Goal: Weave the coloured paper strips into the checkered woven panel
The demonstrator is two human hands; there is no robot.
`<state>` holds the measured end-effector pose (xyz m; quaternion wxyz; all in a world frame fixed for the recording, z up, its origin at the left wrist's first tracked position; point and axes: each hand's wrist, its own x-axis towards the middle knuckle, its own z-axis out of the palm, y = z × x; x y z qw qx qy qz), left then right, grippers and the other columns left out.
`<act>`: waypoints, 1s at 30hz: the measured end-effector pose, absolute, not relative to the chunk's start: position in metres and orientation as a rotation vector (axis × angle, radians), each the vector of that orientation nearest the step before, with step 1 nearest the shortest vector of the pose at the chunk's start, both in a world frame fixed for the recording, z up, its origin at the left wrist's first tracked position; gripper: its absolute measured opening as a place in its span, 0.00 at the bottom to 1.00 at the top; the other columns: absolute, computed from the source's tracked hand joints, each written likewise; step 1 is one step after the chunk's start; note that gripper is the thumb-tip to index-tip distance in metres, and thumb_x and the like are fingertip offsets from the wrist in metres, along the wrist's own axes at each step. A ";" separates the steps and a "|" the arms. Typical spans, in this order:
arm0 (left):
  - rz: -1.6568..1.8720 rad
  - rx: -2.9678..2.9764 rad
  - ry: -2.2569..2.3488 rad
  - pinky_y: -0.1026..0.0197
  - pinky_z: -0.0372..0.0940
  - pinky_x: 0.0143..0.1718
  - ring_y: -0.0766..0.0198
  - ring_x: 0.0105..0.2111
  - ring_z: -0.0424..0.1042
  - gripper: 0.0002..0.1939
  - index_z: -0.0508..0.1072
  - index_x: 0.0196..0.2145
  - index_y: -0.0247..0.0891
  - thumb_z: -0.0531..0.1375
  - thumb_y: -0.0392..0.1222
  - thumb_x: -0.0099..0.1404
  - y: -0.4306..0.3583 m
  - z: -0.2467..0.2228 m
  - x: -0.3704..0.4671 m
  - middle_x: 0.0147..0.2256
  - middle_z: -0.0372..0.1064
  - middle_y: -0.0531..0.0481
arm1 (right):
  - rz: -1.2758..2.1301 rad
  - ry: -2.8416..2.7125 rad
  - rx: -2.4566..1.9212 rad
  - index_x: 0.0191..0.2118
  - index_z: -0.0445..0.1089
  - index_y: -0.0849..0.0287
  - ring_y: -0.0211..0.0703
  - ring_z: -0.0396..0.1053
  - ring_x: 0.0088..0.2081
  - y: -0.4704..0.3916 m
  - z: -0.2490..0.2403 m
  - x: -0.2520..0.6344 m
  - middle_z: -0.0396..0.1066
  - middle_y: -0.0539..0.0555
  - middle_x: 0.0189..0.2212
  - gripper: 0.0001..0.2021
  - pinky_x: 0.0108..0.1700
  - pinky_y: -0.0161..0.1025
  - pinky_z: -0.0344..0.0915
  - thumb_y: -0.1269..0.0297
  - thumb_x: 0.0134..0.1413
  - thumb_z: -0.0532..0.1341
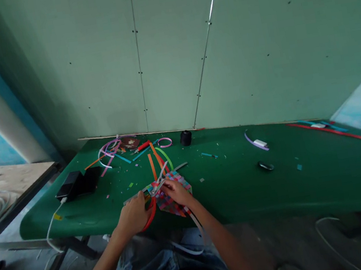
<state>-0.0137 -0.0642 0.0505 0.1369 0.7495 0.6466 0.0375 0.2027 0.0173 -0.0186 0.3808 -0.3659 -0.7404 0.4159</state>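
The woven paper mat (172,198), a pink, red and blue checkerboard with loose strips trailing, lies on the green table (277,183). Left hand (133,215) grip closed on a red strip (150,217); right hand (177,191) grip pinched on the mat.

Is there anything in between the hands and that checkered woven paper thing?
Nothing visible. Both hands are already at the woven paper mat by the table's near edge: the right hand rests on it, and the left hand grips the loose strips at its left side. Other strips lie farther back.
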 end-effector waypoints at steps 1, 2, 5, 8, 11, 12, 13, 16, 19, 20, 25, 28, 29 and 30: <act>0.101 2.165 1.877 0.52 0.67 0.42 0.40 0.46 0.80 0.16 0.67 0.51 0.36 0.56 0.51 0.74 -0.065 0.051 -0.014 0.45 0.79 0.33 | 1.054 -1.900 -0.943 0.38 0.75 0.54 0.45 0.68 0.33 0.017 -0.018 0.203 0.72 0.51 0.31 0.17 0.35 0.38 0.63 0.46 0.69 0.59; 0.095 2.161 1.879 0.52 0.67 0.43 0.41 0.47 0.80 0.16 0.67 0.51 0.36 0.56 0.50 0.74 -0.066 0.051 -0.014 0.45 0.79 0.32 | 1.047 -1.909 -0.951 0.38 0.75 0.54 0.45 0.68 0.33 0.017 -0.017 0.203 0.72 0.51 0.31 0.17 0.35 0.38 0.63 0.46 0.69 0.59; 0.072 2.158 1.883 0.53 0.67 0.43 0.41 0.48 0.79 0.15 0.68 0.51 0.36 0.57 0.49 0.73 -0.067 0.050 -0.016 0.47 0.79 0.33 | 1.020 -1.928 -0.979 0.36 0.74 0.54 0.44 0.68 0.33 0.016 -0.015 0.202 0.72 0.51 0.31 0.18 0.35 0.38 0.63 0.45 0.69 0.58; 0.053 2.157 1.889 0.53 0.67 0.43 0.40 0.48 0.79 0.14 0.68 0.50 0.37 0.58 0.47 0.72 -0.067 0.047 -0.020 0.47 0.79 0.34 | 1.009 -1.917 -1.006 0.35 0.74 0.54 0.44 0.68 0.32 0.015 -0.015 0.202 0.72 0.51 0.29 0.19 0.35 0.38 0.62 0.44 0.69 0.58; 0.051 2.168 1.874 0.53 0.66 0.41 0.41 0.47 0.80 0.12 0.68 0.50 0.37 0.57 0.46 0.72 -0.067 0.045 -0.023 0.47 0.79 0.35 | 1.003 -1.897 -1.008 0.35 0.74 0.54 0.44 0.68 0.30 0.015 -0.015 0.201 0.72 0.51 0.28 0.20 0.34 0.38 0.61 0.44 0.69 0.58; 0.051 2.172 1.868 0.53 0.66 0.41 0.42 0.47 0.80 0.12 0.68 0.49 0.38 0.57 0.46 0.72 -0.068 0.044 -0.024 0.46 0.79 0.35 | 0.997 -1.896 -1.007 0.35 0.75 0.54 0.44 0.68 0.30 0.015 -0.016 0.201 0.72 0.51 0.28 0.20 0.34 0.38 0.62 0.44 0.69 0.59; 0.052 2.173 1.865 0.53 0.66 0.41 0.42 0.46 0.80 0.12 0.68 0.49 0.38 0.57 0.46 0.73 -0.068 0.044 -0.024 0.46 0.79 0.35 | 0.990 -1.897 -1.008 0.35 0.75 0.54 0.44 0.68 0.30 0.015 -0.016 0.201 0.72 0.51 0.28 0.20 0.34 0.39 0.62 0.44 0.69 0.59; 0.053 2.159 1.873 0.54 0.65 0.40 0.43 0.46 0.80 0.11 0.69 0.48 0.39 0.57 0.47 0.72 -0.068 0.045 -0.025 0.44 0.79 0.37 | 0.975 -1.913 -1.015 0.37 0.77 0.55 0.45 0.69 0.31 0.016 -0.016 0.201 0.73 0.52 0.29 0.20 0.34 0.39 0.63 0.45 0.70 0.58; 0.085 2.143 1.879 0.55 0.65 0.39 0.43 0.46 0.80 0.13 0.70 0.46 0.40 0.57 0.51 0.72 -0.068 0.048 -0.024 0.43 0.80 0.38 | 0.948 -1.937 -1.016 0.39 0.79 0.54 0.46 0.70 0.32 0.016 -0.017 0.201 0.75 0.53 0.31 0.20 0.36 0.40 0.64 0.46 0.70 0.58; 0.100 2.143 1.877 0.55 0.65 0.39 0.43 0.46 0.80 0.14 0.70 0.45 0.40 0.57 0.53 0.72 -0.067 0.049 -0.024 0.43 0.80 0.38 | 0.940 -1.944 -1.011 0.39 0.79 0.54 0.46 0.70 0.33 0.016 -0.016 0.201 0.75 0.53 0.31 0.19 0.37 0.40 0.64 0.46 0.71 0.58; 0.111 2.187 1.845 0.53 0.67 0.40 0.42 0.45 0.80 0.14 0.70 0.45 0.39 0.56 0.52 0.73 -0.062 0.049 -0.021 0.43 0.79 0.37 | 0.946 -1.933 -1.030 0.38 0.79 0.54 0.46 0.70 0.33 0.015 -0.015 0.201 0.75 0.52 0.31 0.19 0.38 0.41 0.65 0.47 0.71 0.58; 0.103 2.185 1.862 0.54 0.66 0.41 0.43 0.47 0.80 0.13 0.69 0.46 0.39 0.57 0.51 0.73 -0.061 0.045 -0.020 0.45 0.79 0.36 | 0.946 -1.925 -1.042 0.37 0.78 0.54 0.45 0.69 0.32 0.015 -0.014 0.201 0.74 0.52 0.30 0.20 0.36 0.40 0.63 0.46 0.70 0.58; 0.098 2.178 1.868 0.54 0.66 0.42 0.44 0.47 0.80 0.13 0.69 0.46 0.39 0.57 0.50 0.72 -0.062 0.044 -0.021 0.46 0.79 0.36 | 0.947 -1.927 -1.036 0.36 0.77 0.55 0.45 0.69 0.32 0.015 -0.014 0.201 0.74 0.52 0.30 0.20 0.36 0.40 0.63 0.46 0.70 0.58; 0.091 2.173 1.868 0.54 0.66 0.42 0.44 0.47 0.80 0.12 0.69 0.47 0.39 0.57 0.50 0.72 -0.062 0.042 -0.022 0.46 0.79 0.36 | 0.947 -1.929 -1.028 0.35 0.77 0.55 0.45 0.69 0.32 0.015 -0.013 0.201 0.74 0.52 0.29 0.20 0.35 0.40 0.62 0.46 0.71 0.58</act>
